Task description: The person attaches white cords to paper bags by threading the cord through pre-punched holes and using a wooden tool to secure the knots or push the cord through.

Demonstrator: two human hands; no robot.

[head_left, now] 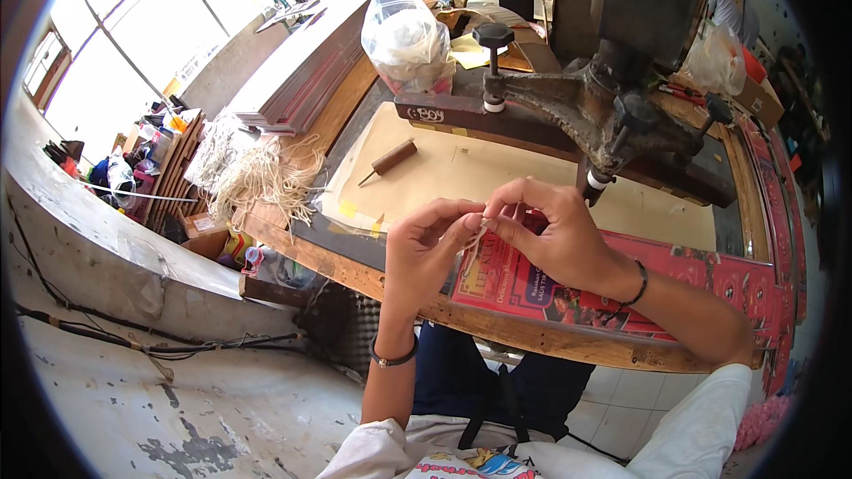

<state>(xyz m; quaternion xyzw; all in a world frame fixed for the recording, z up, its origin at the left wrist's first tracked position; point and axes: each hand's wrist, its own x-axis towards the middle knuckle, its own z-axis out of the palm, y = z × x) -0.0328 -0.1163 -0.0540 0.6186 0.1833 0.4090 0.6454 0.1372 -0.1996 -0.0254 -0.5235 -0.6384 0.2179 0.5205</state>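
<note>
Fingertip to fingertip, my left hand (pixel 424 244) and my right hand (pixel 552 235) meet above the near part of the workbench. Both are closed in a pinch on a thin white cord (pixel 479 236), whose short end hangs below the fingers. Most of the cord is hidden by the fingers. Under my right hand lie red printed sheets (pixel 639 279), along the near edge of the bench. An awl (pixel 392 160) with a brown handle rests on the cream paper (pixel 470 173) beyond my left hand.
A heavy metal press (pixel 577 111) with black knobs stands over the bench. At the left lie a loose bundle of white cords (pixel 275 176) and a stack of flat boards (pixel 311 71). A clear plastic bag (pixel 406 43) of white material sits at the back.
</note>
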